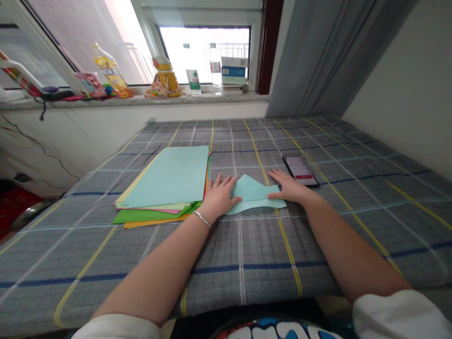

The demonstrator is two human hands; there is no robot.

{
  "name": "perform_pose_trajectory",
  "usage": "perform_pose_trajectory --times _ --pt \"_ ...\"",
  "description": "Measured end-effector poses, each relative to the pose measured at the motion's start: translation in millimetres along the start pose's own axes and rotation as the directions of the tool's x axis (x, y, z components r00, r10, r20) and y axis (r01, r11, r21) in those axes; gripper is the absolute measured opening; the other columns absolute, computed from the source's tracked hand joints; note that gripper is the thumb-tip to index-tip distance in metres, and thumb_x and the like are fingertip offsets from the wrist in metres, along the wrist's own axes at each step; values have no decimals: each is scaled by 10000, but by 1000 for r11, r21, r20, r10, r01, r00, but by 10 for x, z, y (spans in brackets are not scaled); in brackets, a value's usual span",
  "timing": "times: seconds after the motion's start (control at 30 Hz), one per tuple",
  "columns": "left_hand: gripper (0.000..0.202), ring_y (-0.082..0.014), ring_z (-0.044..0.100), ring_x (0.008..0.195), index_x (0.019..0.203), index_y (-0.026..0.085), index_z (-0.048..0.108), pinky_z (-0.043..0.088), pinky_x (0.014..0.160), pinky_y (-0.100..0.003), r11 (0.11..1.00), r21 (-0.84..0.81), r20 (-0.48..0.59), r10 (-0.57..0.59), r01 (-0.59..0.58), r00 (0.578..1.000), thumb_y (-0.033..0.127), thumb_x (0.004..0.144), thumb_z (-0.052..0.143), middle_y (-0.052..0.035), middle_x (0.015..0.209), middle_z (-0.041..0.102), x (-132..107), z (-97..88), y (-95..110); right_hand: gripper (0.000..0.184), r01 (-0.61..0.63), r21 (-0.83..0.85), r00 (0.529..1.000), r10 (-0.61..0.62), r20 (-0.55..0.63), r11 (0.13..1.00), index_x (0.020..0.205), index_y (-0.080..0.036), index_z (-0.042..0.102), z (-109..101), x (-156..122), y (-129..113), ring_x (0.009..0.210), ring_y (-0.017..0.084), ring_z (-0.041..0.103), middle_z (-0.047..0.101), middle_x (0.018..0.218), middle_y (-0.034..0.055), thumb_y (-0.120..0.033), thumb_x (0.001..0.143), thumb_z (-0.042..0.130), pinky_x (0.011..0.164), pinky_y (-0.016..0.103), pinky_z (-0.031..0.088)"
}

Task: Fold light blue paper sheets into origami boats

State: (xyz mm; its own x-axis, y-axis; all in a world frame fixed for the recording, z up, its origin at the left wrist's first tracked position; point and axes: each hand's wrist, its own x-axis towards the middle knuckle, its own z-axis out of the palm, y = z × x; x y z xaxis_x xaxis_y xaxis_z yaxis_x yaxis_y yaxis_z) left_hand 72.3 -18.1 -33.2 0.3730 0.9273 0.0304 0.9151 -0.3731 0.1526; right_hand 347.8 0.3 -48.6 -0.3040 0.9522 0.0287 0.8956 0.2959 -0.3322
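A folded sheet of pale teal paper (252, 195) lies on the grey plaid cloth (240, 245), its peak pointing away from me. My left hand (219, 197) rests flat against its left side, fingers spread, with a silver bangle (202, 219) on the wrist. My right hand (287, 187) lies flat with its fingertips on the paper's right part. Left of the left hand sits a stack of coloured paper sheets (164, 176), pale teal on top and green, orange and pink showing below. A smartphone (301, 171) with a lit screen lies just beyond the right hand.
The cloth-covered surface stretches to a wall and a grey curtain (318, 56) on the right. Beyond it, a windowsill (134, 100) holds several bottles, a yellow jug (165, 77) and a stack of boxes (233, 70). Something red lies on the floor at left.
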Motion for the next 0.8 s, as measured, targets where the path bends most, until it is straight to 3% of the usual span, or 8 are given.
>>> perform_pose_trajectory --times 0.2,0.37,0.67,0.8 --pt "712 -387 55 1434 1425 295 365 99 1111 -633 999 44 34 -19 18 999 571 803 577 -57 1524 316 -18 -50 -181 856 1 30 1000 -2 22 1000 1433 -150 387 -97 -60 21 1402 274 274 349 1496 152 -351 682 745 1143 420 261" --pt "708 -408 23 1429 1417 339 377 72 1092 -668 997 74 82 -41 35 996 562 785 605 -44 1521 324 -31 -124 -288 831 -22 76 1000 20 21 997 1427 -192 399 -144 -106 27 1362 273 360 391 1475 129 -278 677 746 1119 429 311" --pt "682 -417 68 1424 1385 364 432 105 1090 -657 994 81 136 -86 75 987 422 748 669 -33 1519 328 -82 -276 -395 735 -34 87 998 29 56 996 1397 -194 448 -227 -146 31 1317 268 430 440 1445 104 -211 706 698 1105 417 344" --pt "683 -397 92 1427 1408 352 402 114 1107 -624 994 73 211 -98 84 973 341 767 635 -37 1538 279 -105 -350 -364 704 -15 71 997 9 76 997 1393 -178 454 -244 -159 15 1328 247 417 431 1452 98 -160 718 657 1121 390 324"
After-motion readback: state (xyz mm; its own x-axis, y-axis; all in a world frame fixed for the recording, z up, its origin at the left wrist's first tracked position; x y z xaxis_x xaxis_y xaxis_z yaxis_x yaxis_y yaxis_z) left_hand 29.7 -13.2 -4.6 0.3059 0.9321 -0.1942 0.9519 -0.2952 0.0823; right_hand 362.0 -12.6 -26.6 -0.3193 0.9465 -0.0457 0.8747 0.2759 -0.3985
